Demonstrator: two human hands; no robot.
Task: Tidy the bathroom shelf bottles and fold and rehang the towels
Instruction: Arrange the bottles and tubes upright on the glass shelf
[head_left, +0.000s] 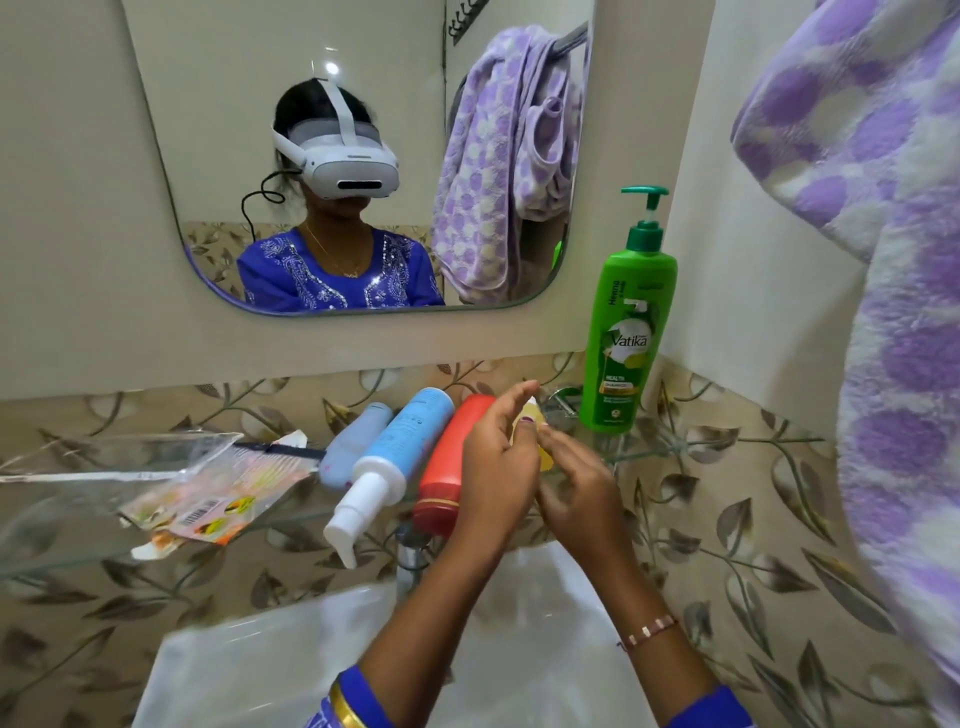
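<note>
A small yellow bottle (544, 457) stands between my two hands over the glass shelf (57, 540). My left hand (496, 467) holds it with the thumb against its upper part and the fingers stretched upward. My right hand (579, 488) touches its right side with loosely bent fingers. To the left, a red bottle (449, 467), a blue bottle with a white pump (400, 447) and a lavender bottle (353, 441) lie flat on the shelf. A green pump bottle (626, 332) stands upright in the corner. A purple-and-white dotted towel (893, 270) hangs at the right.
Torn printed packets (208, 501) and a dark comb (283, 449) lie on the shelf's left half. Below are a chrome tap (410, 558) and a white basin (249, 660). A wall mirror (218, 130) reflects a person and the bunched towel on its bar.
</note>
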